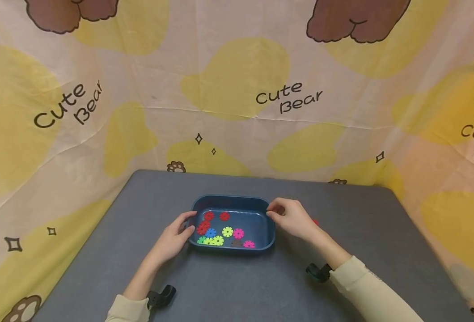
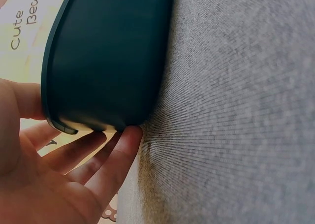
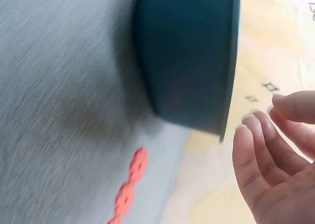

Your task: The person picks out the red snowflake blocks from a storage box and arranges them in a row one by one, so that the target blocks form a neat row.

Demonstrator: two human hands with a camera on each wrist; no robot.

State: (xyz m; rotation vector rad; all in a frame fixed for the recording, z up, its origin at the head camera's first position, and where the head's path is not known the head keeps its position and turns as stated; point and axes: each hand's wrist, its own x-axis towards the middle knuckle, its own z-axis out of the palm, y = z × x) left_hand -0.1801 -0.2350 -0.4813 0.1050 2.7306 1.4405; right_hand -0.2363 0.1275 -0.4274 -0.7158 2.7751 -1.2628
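**Left hand [image 1: 174, 241] held the blue tray [image 1: 257, 229]**

Below frame centre, I gripped its left end, coloured discs [image 1: 227, 231] inside. My right hand [image 1: 293, 218], loosely bent and apparently bare, hung by its right rim. I judged this a disc-picking step; next called for pinching one cleanly.

On my screens, the right hand [image 1: 295, 217] partly hides the red pieces [image 3: 126, 190], a row cropped in the right-wrist view; the blue bin [image 3: 189, 56] also runs off-frame.
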